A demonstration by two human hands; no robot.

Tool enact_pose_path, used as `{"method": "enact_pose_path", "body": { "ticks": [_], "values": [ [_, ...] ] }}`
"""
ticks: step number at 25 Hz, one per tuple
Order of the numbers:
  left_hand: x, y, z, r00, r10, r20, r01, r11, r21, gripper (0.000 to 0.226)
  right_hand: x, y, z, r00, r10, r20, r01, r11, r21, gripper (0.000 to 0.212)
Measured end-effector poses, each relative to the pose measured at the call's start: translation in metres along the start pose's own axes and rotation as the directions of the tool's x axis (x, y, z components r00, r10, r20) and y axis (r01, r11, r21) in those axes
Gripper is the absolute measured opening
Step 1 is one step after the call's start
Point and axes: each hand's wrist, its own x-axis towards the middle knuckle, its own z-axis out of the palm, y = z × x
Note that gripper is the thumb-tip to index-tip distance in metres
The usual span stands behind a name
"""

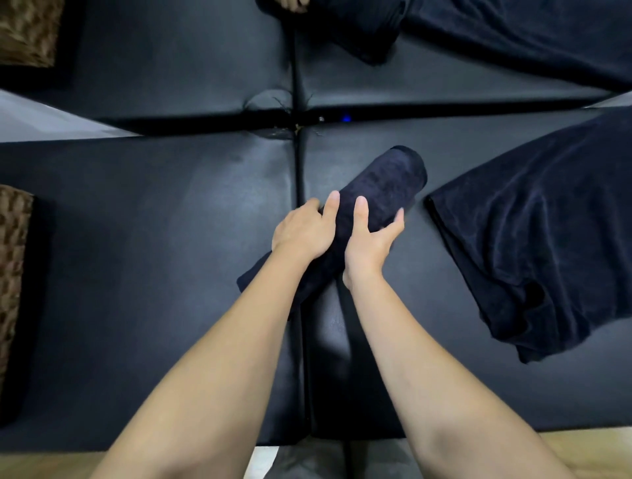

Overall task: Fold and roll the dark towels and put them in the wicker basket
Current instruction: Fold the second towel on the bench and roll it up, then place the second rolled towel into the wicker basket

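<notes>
Rolled towel in both my hands, centre frame.
My left hand [301, 232] and right hand [371, 239] wrap the rolled towel [383, 191]; loose grip risks unrolling before the wicker basket [13, 260], left edge.

Three dark towels show: one rolled towel [383, 191] at centre, one loose towel [533, 232] at right, and one far towel [496, 30] along the top edge. Two wicker baskets sit at left: a near basket [13, 273] and a far basket [27, 30]. Four black padded panels [154, 222] meet at the middle. Two hands work here, a left hand [301, 229] and a right hand [371, 239]; part of a third hand [292, 4] shows at the top edge.
</notes>
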Motion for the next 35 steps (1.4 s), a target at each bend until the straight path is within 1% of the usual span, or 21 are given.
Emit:
{"method": "enact_pose_path", "body": {
  "ticks": [2,4,7,10,11,12,14,16,18,20,22,23,25,27,29,30,32,34,35],
  "values": [
    [0.004,-0.001,-0.003,0.999,-0.010,0.045,0.010,1.000,-0.006,0.065,0.000,0.000,-0.007,0.994,0.079,0.070,-0.080,0.997,0.010,0.094],
    [0.004,-0.001,-0.006,0.995,-0.032,0.091,0.038,0.998,-0.055,0.068,0.001,-0.002,-0.013,0.987,0.110,0.116,-0.111,0.994,0.001,0.093],
    [-0.015,-0.003,0.000,0.983,-0.080,0.168,0.122,0.959,-0.254,0.081,-0.002,-0.002,-0.017,0.979,0.125,0.164,-0.119,0.992,-0.049,0.093],
    [-0.037,-0.010,0.009,0.969,-0.114,0.217,0.202,0.874,-0.441,0.104,-0.009,-0.005,-0.017,0.968,0.100,0.228,-0.072,0.989,-0.131,0.097],
    [-0.042,-0.012,0.010,0.969,-0.137,0.207,0.221,0.855,-0.469,0.108,-0.012,-0.006,-0.017,0.961,0.105,0.257,-0.066,0.986,-0.156,0.098],
    [-0.046,-0.013,0.010,0.970,-0.158,0.184,0.229,0.844,-0.484,0.105,-0.015,-0.008,-0.018,0.950,0.113,0.291,-0.063,0.982,-0.175,0.097],
    [-0.051,-0.014,0.007,0.975,-0.186,0.120,0.221,0.840,-0.495,0.086,-0.024,-0.010,-0.020,0.923,0.144,0.357,-0.077,0.978,-0.196,0.095],
    [-0.055,-0.014,0.002,0.983,-0.180,0.043,0.176,0.836,-0.519,0.070,-0.032,-0.012,-0.021,0.902,0.173,0.397,-0.101,0.975,-0.197,0.099],
    [-0.060,-0.014,-0.003,0.985,-0.168,-0.025,0.129,0.835,-0.536,0.061,-0.040,-0.018,-0.019,0.898,0.174,0.404,-0.091,0.972,-0.215,0.100],
    [-0.067,-0.015,-0.012,0.983,-0.175,-0.059,0.108,0.806,-0.582,0.065,-0.047,-0.027,-0.015,0.898,0.142,0.415,-0.053,0.974,-0.220,0.093],
    [-0.074,-0.012,-0.030,0.979,-0.183,-0.091,0.086,0.772,-0.630,0.080,-0.056,-0.043,-0.008,0.887,0.084,0.453,0.001,0.983,-0.186,0.083],
    [-0.076,-0.011,-0.041,0.976,-0.192,-0.107,0.077,0.755,-0.651,0.082,-0.061,-0.052,-0.004,0.879,0.059,0.474,0.024,0.986,-0.166,0.078],
    [-0.082,-0.009,-0.065,0.970,-0.192,-0.152,0.033,0.718,-0.696,0.069,-0.074,-0.070,0.008,0.852,0.030,0.523,0.054,0.988,-0.143,0.075],
    [-0.091,-0.007,-0.088,0.956,-0.205,-0.208,-0.009,0.691,-0.722,0.058,-0.088,-0.085,0.019,0.820,0.010,0.572,0.089,0.986,-0.144,0.083],
    [-0.106,-0.009,-0.108,0.936,-0.222,-0.273,-0.049,0.687,-0.725,0.054,-0.103,-0.097,0.030,0.789,-0.017,0.615,0.143,0.977,-0.155,0.094],
    [-0.113,-0.014,-0.117,0.927,-0.233,-0.294,-0.059,0.684,-0.727,0.054,-0.112,-0.100,0.035,0.765,-0.030,0.643,0.177,0.970,-0.165,0.095],
    [-0.129,-0.027,-0.132,0.909,-0.284,-0.306,-0.045,0.663,-0.747,0.063,-0.131,-0.106,0.042,0.708,-0.053,0.704,0.235,0.958,-0.164,0.086],
    [-0.146,-0.046,-0.143,0.895,-0.324,-0.307,-0.031,0.640,-0.768,0.075,-0.153,-0.108,0.049,0.660,-0.048,0.749,0.261,0.951,-0.169,0.076],
    [-0.154,-0.053,-0.147,0.890,-0.330,-0.314,-0.035,0.637,-0.770,0.076,-0.162,-0.108,0.052,0.642,-0.040,0.765,0.268,0.947,-0.175,0.074]
  ]
}}
